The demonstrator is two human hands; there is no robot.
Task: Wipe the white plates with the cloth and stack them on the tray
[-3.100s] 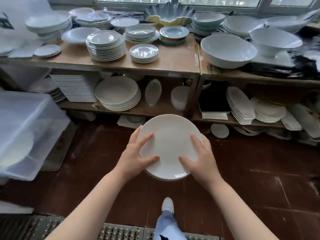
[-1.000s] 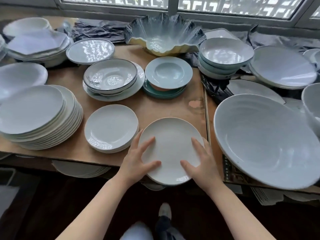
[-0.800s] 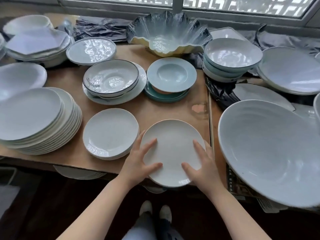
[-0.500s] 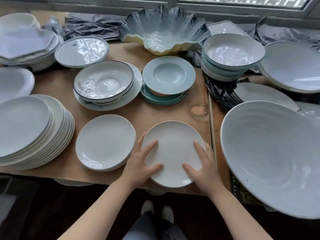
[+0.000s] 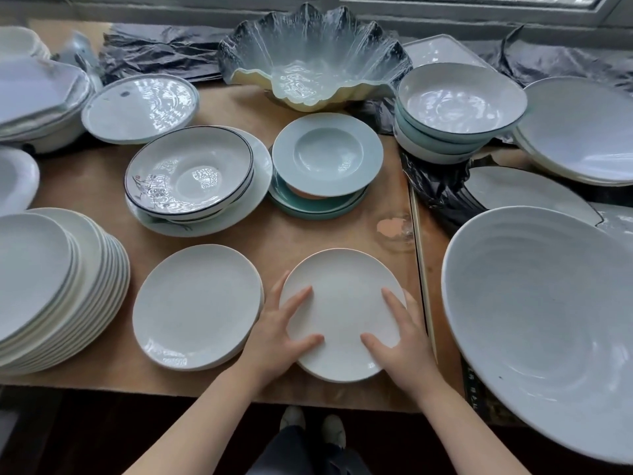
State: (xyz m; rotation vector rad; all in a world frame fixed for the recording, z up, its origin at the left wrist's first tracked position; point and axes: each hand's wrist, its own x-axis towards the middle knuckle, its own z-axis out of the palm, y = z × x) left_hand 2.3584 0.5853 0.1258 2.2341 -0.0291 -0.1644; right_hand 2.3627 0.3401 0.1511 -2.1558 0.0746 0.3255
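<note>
— Where is the white plate [image 5: 342,303] right now?

— Near the front edge of the brown tabletop [image 5: 308,234], held from both sides. The left hand [image 5: 274,341] grips its left rim, thumb and forefinger lying on the face, the other fingers curled under the edge. The right hand [image 5: 400,341] grips the right rim the same way.

— Is it resting flat on the wood?

— Cannot tell — it is level and very low.

— What sits around it?

— Just beside it on the left, a short stack of small white plates [image 5: 197,303]. Farther left, a tall stack of larger white plates [image 5: 51,286]. On the right, a very large ridged white bowl [image 5: 548,320], apart from the plate. Behind are pale green rimmed dishes [image 5: 327,154], black-rimmed bowls [image 5: 188,169] and a wavy shell-shaped glass bowl [image 5: 308,60].
</note>
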